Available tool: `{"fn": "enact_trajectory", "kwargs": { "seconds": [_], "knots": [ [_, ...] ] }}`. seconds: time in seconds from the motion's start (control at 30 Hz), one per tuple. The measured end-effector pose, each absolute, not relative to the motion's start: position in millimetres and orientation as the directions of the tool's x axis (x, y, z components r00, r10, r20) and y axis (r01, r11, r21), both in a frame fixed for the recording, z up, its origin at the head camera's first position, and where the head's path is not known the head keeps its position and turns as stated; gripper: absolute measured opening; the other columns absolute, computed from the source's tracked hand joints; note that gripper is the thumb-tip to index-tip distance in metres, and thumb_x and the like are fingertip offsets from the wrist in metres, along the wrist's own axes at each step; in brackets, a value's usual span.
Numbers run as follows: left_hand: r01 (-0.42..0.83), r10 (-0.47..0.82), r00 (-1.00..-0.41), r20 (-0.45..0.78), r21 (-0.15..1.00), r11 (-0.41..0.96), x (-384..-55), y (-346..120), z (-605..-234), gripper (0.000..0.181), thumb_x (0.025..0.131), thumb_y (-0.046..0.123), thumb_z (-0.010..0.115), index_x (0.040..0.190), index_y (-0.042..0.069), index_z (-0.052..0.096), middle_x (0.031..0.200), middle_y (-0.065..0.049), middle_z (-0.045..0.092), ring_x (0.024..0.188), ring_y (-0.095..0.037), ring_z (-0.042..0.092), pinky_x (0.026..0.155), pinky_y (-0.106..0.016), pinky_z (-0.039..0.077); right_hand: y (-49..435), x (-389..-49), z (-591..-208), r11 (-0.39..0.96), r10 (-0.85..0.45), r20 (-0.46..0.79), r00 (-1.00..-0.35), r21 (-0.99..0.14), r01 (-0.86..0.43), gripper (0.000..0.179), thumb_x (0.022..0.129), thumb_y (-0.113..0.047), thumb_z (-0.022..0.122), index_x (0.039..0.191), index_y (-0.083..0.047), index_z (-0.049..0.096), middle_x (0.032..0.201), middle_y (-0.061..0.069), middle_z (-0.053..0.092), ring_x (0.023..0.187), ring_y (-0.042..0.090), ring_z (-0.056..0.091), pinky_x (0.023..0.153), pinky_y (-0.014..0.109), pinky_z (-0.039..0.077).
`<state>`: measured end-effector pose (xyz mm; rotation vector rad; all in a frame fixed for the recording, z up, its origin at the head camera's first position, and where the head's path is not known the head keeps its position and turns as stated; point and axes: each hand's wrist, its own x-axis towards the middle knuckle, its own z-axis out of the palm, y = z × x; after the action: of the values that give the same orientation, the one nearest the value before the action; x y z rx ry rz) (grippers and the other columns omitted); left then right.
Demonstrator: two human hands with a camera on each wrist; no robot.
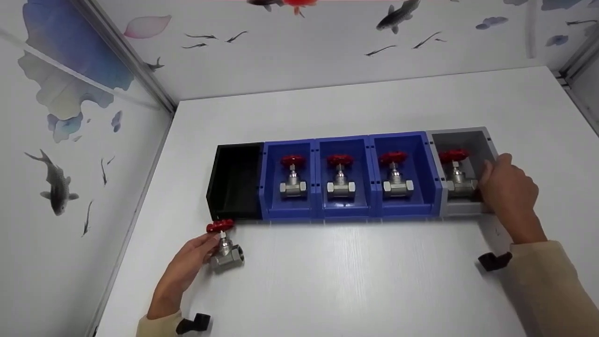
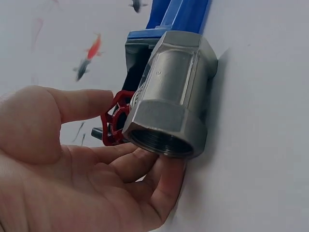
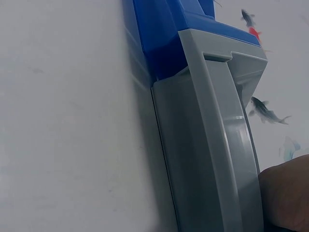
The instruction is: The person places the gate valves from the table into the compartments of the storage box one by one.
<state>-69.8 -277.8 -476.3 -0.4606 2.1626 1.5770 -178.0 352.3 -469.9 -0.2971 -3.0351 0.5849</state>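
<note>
My left hand (image 1: 187,260) holds a steel valve (image 1: 225,256) with a red handwheel (image 2: 116,121), just in front of the black bin (image 1: 211,187). In the left wrist view the thumb touches the wheel and the fingers curl behind the threaded body. At the far right, my right hand (image 1: 511,192) grips the right side wall of the grey bin (image 3: 212,121). Its fingertips are partly hidden. Close beside that hand, inside the grey bin, stands another red-wheeled valve (image 1: 458,180).
Between the black and grey bins, three joined blue bins each hold a valve: left (image 1: 293,185), middle (image 1: 341,185) and right (image 1: 397,185). They stand on a white table (image 1: 327,271), with printed panels (image 1: 304,56) behind and at the left.
</note>
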Motion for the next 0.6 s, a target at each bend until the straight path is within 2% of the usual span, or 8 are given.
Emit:
{"fn": "enact_trajectory", "kwargs": {
  "seconds": [0.17, 0.43, 0.53, 0.6],
  "knots": [
    [-0.511, 0.002, -0.85, -0.528, 0.824, 0.245, -72.7, -275.3, -478.5, 0.049, 0.106, 0.03, 0.045, 0.138, -0.008, 0.048, 0.126, -0.013, 0.055, 0.115, -0.023, 0.045, 0.096, -0.036, 0.035, 352.5, -177.7, -470.1, 0.909, 0.196, -0.009, -0.981, -0.373, 0.185, 0.05, 0.108, -0.031, 0.028, 0.109, 0.017, 0.04, 0.076, 0.035, 0.054, 0.057, 0.04, 0.052, 0.044, 0.044, 0.037],
    [-0.505, 0.043, -0.852, -0.522, 0.839, 0.202, -71.0, -277.3, -479.8, 0.047, 0.106, 0.029, 0.044, 0.134, -0.008, 0.05, 0.118, -0.007, 0.059, 0.111, -0.019, 0.045, 0.098, -0.036, 0.028, 348.9, -177.0, -472.6, 0.917, 0.183, 0.068, -0.981, -0.37, 0.146, 0.045, 0.107, -0.028, 0.03, 0.1, 0.015, 0.042, 0.074, 0.039, 0.055, 0.055, 0.047, 0.054, 0.04, 0.046, 0.034],
    [-0.496, 0.066, -0.856, -0.512, 0.852, 0.168, -69.9, -276.3, -478.5, 0.05, 0.106, 0.028, 0.045, 0.138, -0.01, 0.045, 0.125, -0.012, 0.056, 0.118, -0.022, 0.042, 0.106, -0.039, 0.024, 349.6, -177.2, -472.0, 0.915, 0.187, 0.051, -0.981, -0.372, 0.155, 0.047, 0.107, -0.029, 0.029, 0.103, 0.016, 0.042, 0.076, 0.039, 0.055, 0.056, 0.047, 0.055, 0.04, 0.046, 0.035],
    [-0.495, 0.08, -0.858, -0.507, 0.859, 0.134, -69.4, -275.0, -477.5, 0.054, 0.106, 0.026, 0.045, 0.143, -0.011, 0.038, 0.136, -0.017, 0.049, 0.127, -0.026, 0.036, 0.112, -0.041, 0.019, 350.2, -177.5, -472.1, 0.914, 0.191, 0.045, -0.981, -0.372, 0.161, 0.047, 0.107, -0.03, 0.029, 0.104, 0.016, 0.042, 0.076, 0.039, 0.055, 0.056, 0.047, 0.055, 0.041, 0.046, 0.035]
  ]
}}
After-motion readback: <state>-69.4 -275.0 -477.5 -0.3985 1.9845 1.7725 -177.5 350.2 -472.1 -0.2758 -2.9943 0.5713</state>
